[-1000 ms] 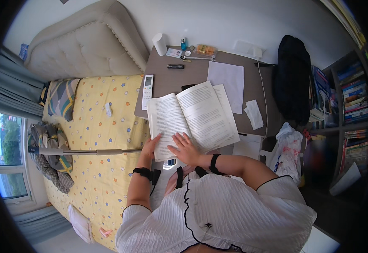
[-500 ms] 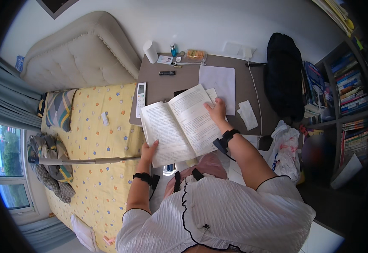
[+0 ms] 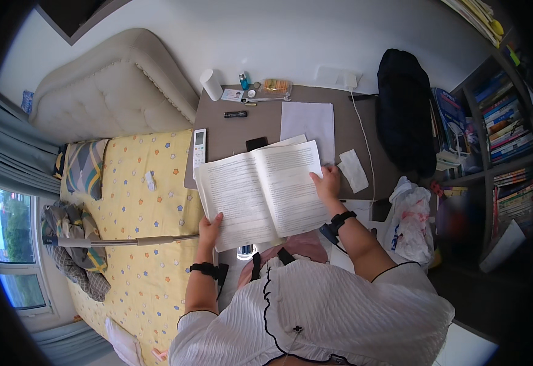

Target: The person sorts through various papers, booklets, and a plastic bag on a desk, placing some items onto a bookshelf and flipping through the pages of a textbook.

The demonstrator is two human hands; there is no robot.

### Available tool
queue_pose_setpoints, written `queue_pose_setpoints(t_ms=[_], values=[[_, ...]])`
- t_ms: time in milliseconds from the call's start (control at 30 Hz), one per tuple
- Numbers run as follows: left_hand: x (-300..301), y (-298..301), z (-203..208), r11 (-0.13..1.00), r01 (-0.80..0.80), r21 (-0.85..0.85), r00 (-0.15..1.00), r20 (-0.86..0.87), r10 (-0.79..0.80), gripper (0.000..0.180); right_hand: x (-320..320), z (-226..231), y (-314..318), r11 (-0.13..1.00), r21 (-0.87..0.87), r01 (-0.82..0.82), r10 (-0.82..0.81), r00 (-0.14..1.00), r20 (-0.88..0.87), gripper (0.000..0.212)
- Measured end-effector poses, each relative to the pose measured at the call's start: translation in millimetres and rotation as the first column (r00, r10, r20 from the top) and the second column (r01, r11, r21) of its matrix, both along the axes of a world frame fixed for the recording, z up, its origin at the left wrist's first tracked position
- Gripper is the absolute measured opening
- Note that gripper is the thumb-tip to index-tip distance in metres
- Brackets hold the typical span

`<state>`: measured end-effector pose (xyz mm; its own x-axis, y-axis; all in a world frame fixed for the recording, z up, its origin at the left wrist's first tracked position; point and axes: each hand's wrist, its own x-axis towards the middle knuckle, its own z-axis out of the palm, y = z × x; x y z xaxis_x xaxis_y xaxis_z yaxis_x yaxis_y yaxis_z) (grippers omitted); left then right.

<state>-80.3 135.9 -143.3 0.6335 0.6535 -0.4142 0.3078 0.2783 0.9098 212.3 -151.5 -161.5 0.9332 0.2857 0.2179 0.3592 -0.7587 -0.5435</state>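
An open book [image 3: 260, 192] with printed pages is held up above the near edge of the desk [image 3: 230, 137]. My left hand [image 3: 211, 228] grips its lower left edge, thumb on the page and the other fingers hidden beneath. At the right edge my right hand [image 3: 326, 182] is closed on the page side, its thumb resting over the paper. Both wrists wear black straps. Behind the book, partly covered, lie a black phone-like rectangle [image 3: 257, 143] and some paper. A white sheet [image 3: 308, 122] lies farther back, and a folded tissue [image 3: 353, 171] is right of my right hand.
A white remote control [image 3: 200, 146], a black flashlight [image 3: 235, 114] and a white cylinder [image 3: 211, 84] stand or lie on the desk's left part. A black bag [image 3: 407, 113] and bookshelf [image 3: 486, 165] are at right, a yellow bed [image 3: 138, 213] at left. A pole [image 3: 150, 240] crosses the bed.
The book has turned slightly clockwise and sits a little lower, its pages looking flatter. My right hand has shifted down and right along its edge; my left hand keeps its hold.
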Motion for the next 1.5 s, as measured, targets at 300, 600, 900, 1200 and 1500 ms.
queue_pose_setpoints(t_ms=[300,600,900,1200,1500], values=[[1.9,8.6,37.2,0.973,0.117,0.199,0.987,-0.129,-0.093,0.033,21.8,-1.8,25.1,0.985,0.173,-0.01,0.034,0.99,-0.138,0.028],[38.3,6.5,103.8,0.945,0.23,0.234,0.971,0.005,-0.238,0.031,55.6,8.6,-4.2,0.821,0.566,0.076,0.122,0.945,-0.303,0.037],[172.3,-17.9,11.3,0.96,0.276,0.038,0.959,0.05,-0.278,0.029,171.2,31.2,-58.1,0.983,0.169,-0.072,0.051,0.991,0.125,0.034],[167.9,-19.9,-2.7,0.974,0.194,-0.114,0.979,-0.036,-0.199,0.038,8.1,40.6,43.4,0.967,-0.157,-0.199,0.212,0.975,0.069,0.064],[162.0,-7.3,-10.1,0.899,0.192,-0.395,0.981,0.044,-0.19,0.044,8.6,11.4,78.0,0.88,-0.281,-0.382,0.414,0.908,0.06,0.061]])
